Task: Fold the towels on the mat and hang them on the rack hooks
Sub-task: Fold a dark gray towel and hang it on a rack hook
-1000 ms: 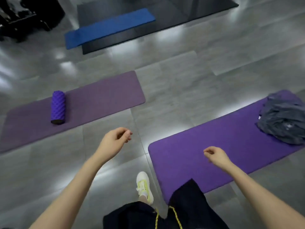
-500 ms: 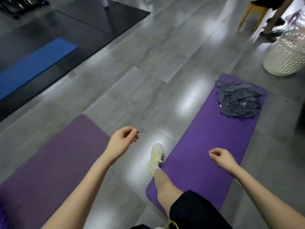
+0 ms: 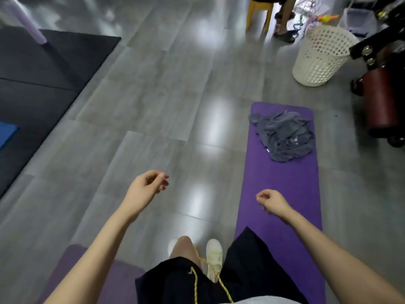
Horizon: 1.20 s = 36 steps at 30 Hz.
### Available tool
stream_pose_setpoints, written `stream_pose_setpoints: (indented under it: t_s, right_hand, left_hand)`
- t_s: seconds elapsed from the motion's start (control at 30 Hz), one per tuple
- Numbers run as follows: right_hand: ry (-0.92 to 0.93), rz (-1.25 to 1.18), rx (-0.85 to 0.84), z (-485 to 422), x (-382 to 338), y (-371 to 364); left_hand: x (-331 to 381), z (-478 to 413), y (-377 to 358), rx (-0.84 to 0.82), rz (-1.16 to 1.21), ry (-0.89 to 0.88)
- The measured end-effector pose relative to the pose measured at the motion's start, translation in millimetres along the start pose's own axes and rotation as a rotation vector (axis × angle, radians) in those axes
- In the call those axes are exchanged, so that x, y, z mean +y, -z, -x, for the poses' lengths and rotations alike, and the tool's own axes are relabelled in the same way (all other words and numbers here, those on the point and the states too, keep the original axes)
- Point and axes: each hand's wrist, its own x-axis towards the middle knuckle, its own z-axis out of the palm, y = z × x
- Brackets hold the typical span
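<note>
Head view swung onto purple mat (image 3: 282, 183), crumpled grey towels (image 3: 283, 137) now ahead; left hand (image 3: 145, 189), right hand (image 3: 274, 201) loosely curled, empty; folding unstarted.

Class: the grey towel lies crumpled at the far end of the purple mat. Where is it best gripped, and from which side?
Probably the near-left edge of the grey towel, by the small white tag, coming from the person's side along the purple mat. That edge lies low and exposed; the middle is bunched in folds, so pinching there gathers layers.
</note>
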Motion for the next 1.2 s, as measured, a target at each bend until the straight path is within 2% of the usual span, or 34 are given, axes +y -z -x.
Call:
stream_pose_setpoints:
  t_s: [0.23, 0.37, 0.53, 0.7, 0.87, 1.2]
  right_hand:
    - [-0.160, -0.222, 0.213, -76, -58, 13]
    - [-0.366, -0.571, 0.416, -93, -79, 14]
    - [-0.498, -0.770, 0.622, -101, -97, 16]
    - [-0.585, -0.922, 0.756, -109, -99, 24]
    - [-0.606, -1.019, 0.820, -138, -83, 53]
    - [-0.593, -1.076, 0.877, -229, -31, 128]
  left_hand:
    - [61, -189, 17, -0.244, -0.107, -0.097]
    - [116, -289, 3, -0.435, -0.173, -0.174]
    - [175, -379, -52, -0.692, -0.288, -0.283]
    - [208, -422, -138, -0.878, -0.408, -0.348]
    - [224, -439, -225, -0.964, -0.517, -0.432]
    - [225, -481, -383, -0.894, -0.581, -0.485]
